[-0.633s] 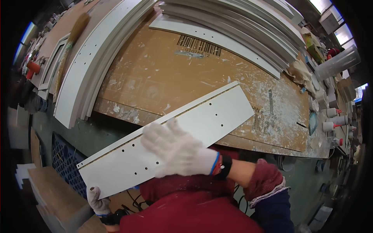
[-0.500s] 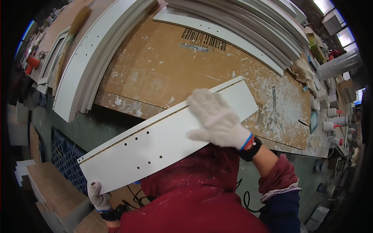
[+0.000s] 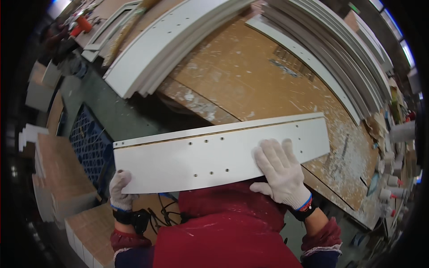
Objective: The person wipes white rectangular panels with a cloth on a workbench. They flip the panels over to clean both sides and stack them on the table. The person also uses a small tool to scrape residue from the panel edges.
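Long white panel stacks [image 3: 154,38] [image 3: 333,51], 2, lie left and far right on the flat brown cardboard-covered table [image 3: 214,73]; 1 rectangular white board [image 3: 156,165], its near edge.

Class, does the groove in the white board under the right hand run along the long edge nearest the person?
No, the groove runs along the far long edge of the white board.

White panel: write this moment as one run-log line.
left hand: grips white panel at lower left corner | right hand: open on panel, toward right end | cardboard: shows between panel stacks
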`<state>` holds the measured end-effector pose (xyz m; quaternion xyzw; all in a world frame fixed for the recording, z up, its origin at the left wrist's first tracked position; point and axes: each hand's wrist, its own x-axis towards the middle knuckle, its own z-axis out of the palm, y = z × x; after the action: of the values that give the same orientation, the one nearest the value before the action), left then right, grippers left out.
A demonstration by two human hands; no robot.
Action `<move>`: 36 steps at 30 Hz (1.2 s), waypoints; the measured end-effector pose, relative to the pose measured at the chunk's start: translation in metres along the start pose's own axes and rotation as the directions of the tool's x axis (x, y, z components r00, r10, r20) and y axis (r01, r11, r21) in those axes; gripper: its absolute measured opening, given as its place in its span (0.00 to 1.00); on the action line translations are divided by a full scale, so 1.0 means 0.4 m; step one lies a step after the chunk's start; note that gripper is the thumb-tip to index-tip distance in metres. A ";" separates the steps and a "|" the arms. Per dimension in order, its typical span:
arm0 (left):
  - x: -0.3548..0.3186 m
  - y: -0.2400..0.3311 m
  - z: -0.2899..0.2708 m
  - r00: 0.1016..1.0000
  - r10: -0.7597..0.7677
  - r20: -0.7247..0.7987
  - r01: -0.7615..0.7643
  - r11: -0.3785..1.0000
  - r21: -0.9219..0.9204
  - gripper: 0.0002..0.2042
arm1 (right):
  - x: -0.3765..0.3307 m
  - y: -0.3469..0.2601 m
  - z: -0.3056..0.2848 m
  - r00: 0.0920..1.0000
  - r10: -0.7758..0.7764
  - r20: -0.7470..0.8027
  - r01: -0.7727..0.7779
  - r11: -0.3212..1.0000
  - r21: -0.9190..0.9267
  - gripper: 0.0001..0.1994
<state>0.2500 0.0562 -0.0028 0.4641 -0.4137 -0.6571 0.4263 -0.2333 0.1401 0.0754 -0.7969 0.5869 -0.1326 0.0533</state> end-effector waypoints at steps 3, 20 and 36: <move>-0.002 0.032 0.074 0.957 -0.264 -0.118 0.233 0.946 -0.226 0.13 | -0.042 0.069 0.028 0.998 0.063 -0.018 -0.066 0.976 -0.206 0.40; -0.017 0.171 0.330 0.981 -0.128 -0.148 0.113 0.988 -0.103 0.13 | 0.147 -0.119 -0.074 0.945 -0.173 -0.278 0.154 0.984 -0.090 0.45; -0.016 0.079 0.292 0.993 -0.002 -0.119 -0.003 0.999 -0.042 0.17 | -0.202 0.388 -0.128 0.528 0.840 -0.123 -0.848 0.529 -0.025 0.25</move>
<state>0.1443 0.0703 0.0553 0.4933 -0.3738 -0.6366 0.4601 -0.4125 0.1731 0.0752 -0.4079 0.9057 -0.1042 0.0498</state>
